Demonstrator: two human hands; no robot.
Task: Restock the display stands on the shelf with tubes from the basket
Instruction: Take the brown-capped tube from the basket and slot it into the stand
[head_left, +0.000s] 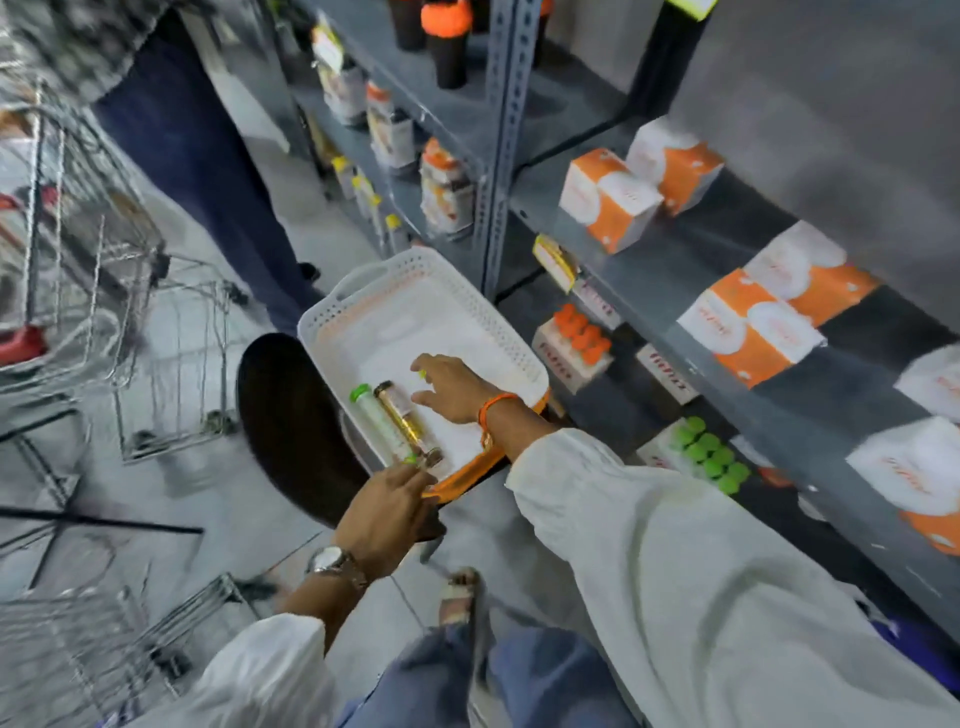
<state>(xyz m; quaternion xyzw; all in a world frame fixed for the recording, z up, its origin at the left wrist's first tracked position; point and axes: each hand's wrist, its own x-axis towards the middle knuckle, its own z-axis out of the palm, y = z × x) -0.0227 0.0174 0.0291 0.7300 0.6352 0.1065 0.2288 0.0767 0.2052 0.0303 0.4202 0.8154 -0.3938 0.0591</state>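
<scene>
Now the left hand pinches the near ends of two tubes lying inside the white basket; beside them, the right hand hovers, fingers loosely spread

- White perforated basket sits on a dark stool.
- Green-capped tube and gold tube lie side by side at its 7 o'clock corner.
- Display stands: orange-capped tubes; green-capped tubes at their 4 o'clock.

We note loose white sleeves on both arms, a silver wristwatch at the left wrist, an orange thread band at the right, blue jeans, and a sandal.
</scene>
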